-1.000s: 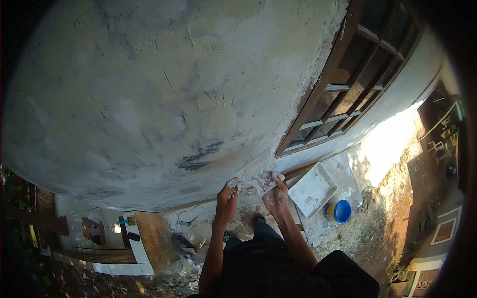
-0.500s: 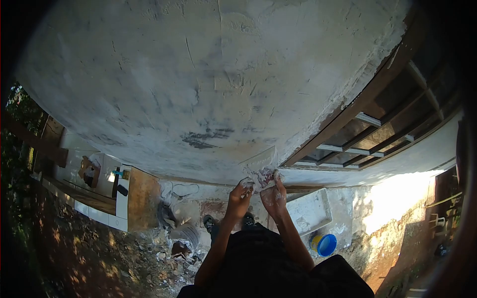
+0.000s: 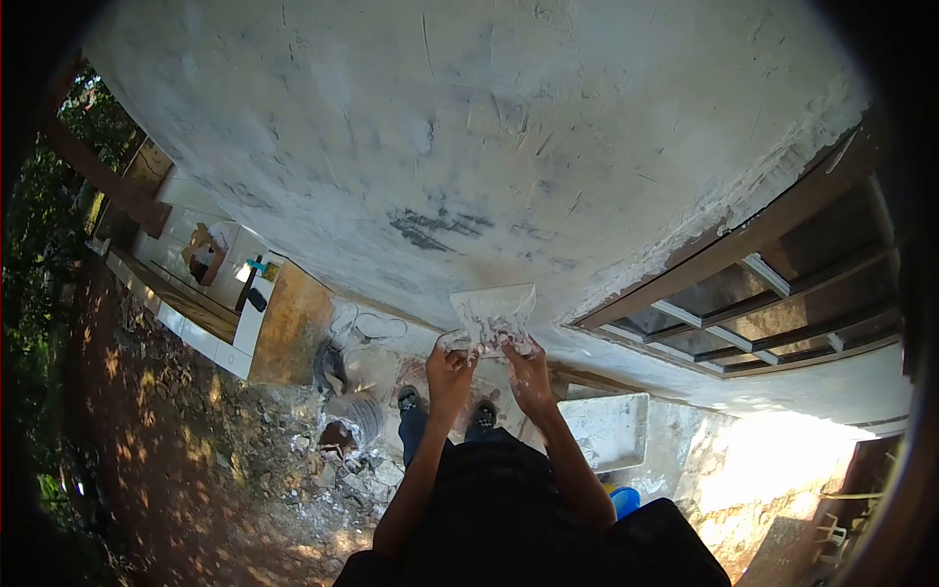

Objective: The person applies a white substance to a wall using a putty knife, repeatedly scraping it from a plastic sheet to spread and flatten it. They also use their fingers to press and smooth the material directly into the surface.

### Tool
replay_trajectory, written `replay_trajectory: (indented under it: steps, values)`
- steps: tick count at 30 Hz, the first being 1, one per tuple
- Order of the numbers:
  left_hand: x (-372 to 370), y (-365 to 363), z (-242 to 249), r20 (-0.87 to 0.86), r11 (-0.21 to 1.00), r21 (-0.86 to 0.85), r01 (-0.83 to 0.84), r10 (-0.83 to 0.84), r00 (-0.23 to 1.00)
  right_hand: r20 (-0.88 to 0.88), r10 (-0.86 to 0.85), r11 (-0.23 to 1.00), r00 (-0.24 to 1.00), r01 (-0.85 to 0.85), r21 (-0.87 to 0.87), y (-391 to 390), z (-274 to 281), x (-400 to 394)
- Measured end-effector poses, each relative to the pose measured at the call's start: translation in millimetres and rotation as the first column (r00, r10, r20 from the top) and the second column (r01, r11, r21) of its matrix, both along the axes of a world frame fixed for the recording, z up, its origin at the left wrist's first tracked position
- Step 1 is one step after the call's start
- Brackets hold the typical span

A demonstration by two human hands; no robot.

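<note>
Between the left hand (image 3: 452,370) and right hand (image 3: 528,374), the thin sheet (image 3: 495,305) is looking semi-translucent, its lower part roughened by pasty white residue. Beyond both hands, the plastered wall (image 3: 372,127) is appearing matt, with rough ridges and scratches. Right of the right hand, the brown window frame (image 3: 729,235) is resembling wood, its glass panes (image 3: 773,320) are reflecting glossily, and the bucket (image 3: 626,502) is looking like smooth plastic.

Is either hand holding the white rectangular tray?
No, the tray lies on the ground; the left hand and right hand hold a smeared pale sheet.
</note>
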State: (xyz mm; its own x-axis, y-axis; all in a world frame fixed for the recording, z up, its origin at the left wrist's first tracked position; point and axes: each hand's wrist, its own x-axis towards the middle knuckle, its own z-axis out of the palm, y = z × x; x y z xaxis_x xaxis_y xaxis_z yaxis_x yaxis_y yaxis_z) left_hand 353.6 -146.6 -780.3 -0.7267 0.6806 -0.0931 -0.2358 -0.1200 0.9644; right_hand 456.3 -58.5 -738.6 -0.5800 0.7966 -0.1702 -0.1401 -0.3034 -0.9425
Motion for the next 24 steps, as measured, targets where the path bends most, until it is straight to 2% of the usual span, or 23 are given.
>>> replay_trajectory:
  steps: [1,2,4,6,9,11,12,13,16,18,20,24]
  values:
    - [-6.2,-3.1,-2.9,0.012,0.999,0.001,-0.034,0.034,0.999,0.027,0.063,0.993,0.998,-0.065,0.100,-0.2,-1.9,-3.0]
    - [-13.2,-6.4,-6.8,0.024,0.998,0.003,-0.066,0.065,0.998,0.019,0.066,0.993,0.998,-0.068,0.096,-1.1,-11.4,-8.2]
    - [-25.4,-14.5,-9.7,0.033,0.998,0.021,-0.066,0.065,0.997,0.009,0.078,0.997,0.997,-0.078,-0.025,-2.7,-37.7,-19.6]
    - [-37.4,-19.1,1.9,0.029,0.997,-0.068,-0.043,0.045,0.999,-0.008,0.084,0.997,0.996,-0.084,-0.001,-5.9,-44.7,-29.0]
    - [-60.5,-23.9,-6.7,0.020,0.992,-0.124,-0.008,0.011,1.000,-0.019,0.094,0.995,0.995,-0.093,0.024,-9.7,-46.4,-44.6]
    - [-75.2,-25.2,-7.4,0.028,0.997,-0.083,-0.006,0.008,1.000,-0.010,0.093,0.996,0.996,-0.093,0.016,-16.2,-51.1,-59.4]
    - [-83.5,-22.9,4.0,0.030,0.999,-0.035,-0.015,0.016,0.999,-0.041,0.042,0.997,0.998,-0.044,-0.066,-19.7,-57.6,-71.7]
    - [-91.5,-24.2,16.4,0.084,0.985,-0.170,-0.009,0.024,0.996,-0.070,-0.012,0.989,0.998,0.002,-0.146,-23.0,-63.5,-83.8]
    - [-126.9,-20.3,2.0,0.042,0.993,-0.114,0.016,-0.012,0.999,-0.092,-0.101,0.974,0.991,0.079,-0.212,-30.9,-55.1,-119.6]
    - [-150.2,-17.8,2.6,-0.001,0.993,-0.117,0.032,-0.032,0.999,-0.099,-0.138,0.973,0.986,0.116,-0.197,-34.9,-59.3,-143.2]
    - [-169.6,-16.6,6.2,-0.018,0.986,-0.145,0.084,-0.088,0.996,-0.182,-0.300,0.912,0.936,0.226,-0.341,-39.2,-60.3,-165.6]
    - [-186.4,-17.5,7.0,0.045,0.984,-0.117,0.138,-0.134,0.990,-0.274,-0.480,0.859,0.834,0.383,-0.338,-65.9,-54.0,-203.5]
